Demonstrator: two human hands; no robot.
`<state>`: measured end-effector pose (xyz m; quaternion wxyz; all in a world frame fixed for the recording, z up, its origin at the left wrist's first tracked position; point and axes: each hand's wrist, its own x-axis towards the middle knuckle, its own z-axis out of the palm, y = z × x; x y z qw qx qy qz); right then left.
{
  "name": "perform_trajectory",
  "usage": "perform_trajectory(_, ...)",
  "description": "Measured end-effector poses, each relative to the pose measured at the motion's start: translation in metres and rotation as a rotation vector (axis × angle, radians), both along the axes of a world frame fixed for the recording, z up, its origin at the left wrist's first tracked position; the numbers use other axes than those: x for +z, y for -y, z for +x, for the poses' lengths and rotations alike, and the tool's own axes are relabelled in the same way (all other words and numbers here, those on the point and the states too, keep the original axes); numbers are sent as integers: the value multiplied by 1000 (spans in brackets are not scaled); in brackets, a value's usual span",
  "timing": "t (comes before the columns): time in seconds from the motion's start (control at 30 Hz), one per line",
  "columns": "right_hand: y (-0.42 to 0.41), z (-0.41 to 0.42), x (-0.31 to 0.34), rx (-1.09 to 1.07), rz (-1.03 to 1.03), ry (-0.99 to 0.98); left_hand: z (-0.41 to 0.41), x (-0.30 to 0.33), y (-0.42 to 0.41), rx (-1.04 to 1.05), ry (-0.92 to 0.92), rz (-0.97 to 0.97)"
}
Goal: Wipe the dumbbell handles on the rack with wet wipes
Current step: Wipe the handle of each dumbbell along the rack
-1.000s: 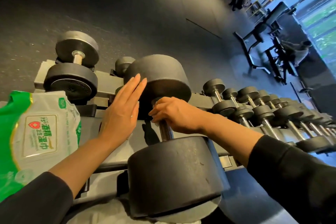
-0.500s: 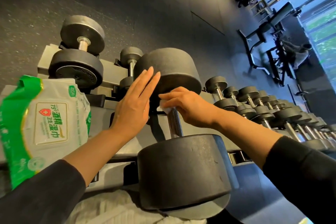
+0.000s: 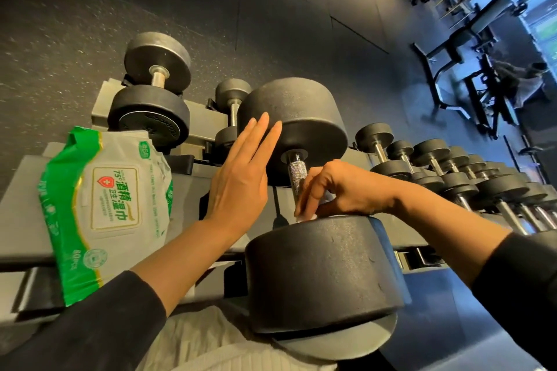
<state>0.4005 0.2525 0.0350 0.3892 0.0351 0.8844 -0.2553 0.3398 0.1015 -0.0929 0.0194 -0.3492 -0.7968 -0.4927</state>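
A large black dumbbell (image 3: 319,274) lies on the grey rack (image 3: 24,220) in front of me, its knurled metal handle (image 3: 295,173) showing near the far head. My right hand (image 3: 337,190) is closed around the near end of that handle, with a bit of white wet wipe (image 3: 307,216) peeking out under the fingers. My left hand (image 3: 241,178) is flat and open, fingers straight, pressed against the side of the far head (image 3: 301,111). A green and white pack of wet wipes (image 3: 105,208) lies on the rack to the left.
More dumbbells (image 3: 452,169) line the rack to the right in a long row. Two smaller dumbbells (image 3: 153,90) sit on a lower tier at the back left. Dark rubber floor lies beyond, with benches and machines (image 3: 470,48) at the far right.
My right hand has slid down the handle from the far head toward the near head, baring the knurled metal. My left hand stays flat against the far head.
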Motion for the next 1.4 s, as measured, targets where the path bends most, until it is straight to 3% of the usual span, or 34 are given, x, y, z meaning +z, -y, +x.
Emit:
perform_trajectory(0.1,-2,5,-3,-34,64,-136,0,3,0,-5,-17,0)
perform_trajectory(0.23,-2,11,-2,-72,-13,-102,1,7,-4,-30,-48,-1)
perform_trajectory(0.4,-20,17,-26,-167,339,-628,-5,19,-11,-35,-107,-24)
perform_trajectory(0.57,-39,20,-21,-472,184,-855,-17,48,-21,-28,-208,-34)
perform_trajectory(0.73,-76,45,-5,-612,37,-876,-7,81,-44,-60,-205,-81)
perform_trajectory(0.87,-125,77,1,-645,5,-904,16,113,-78,-202,-169,-153)
perform_trajectory(1.17,-239,193,-1,-821,-26,-926,107,137,-221,-441,-223,-528)
perform_trajectory(1.4,-316,269,-14,-955,46,-937,180,102,-301,-492,-235,-423)
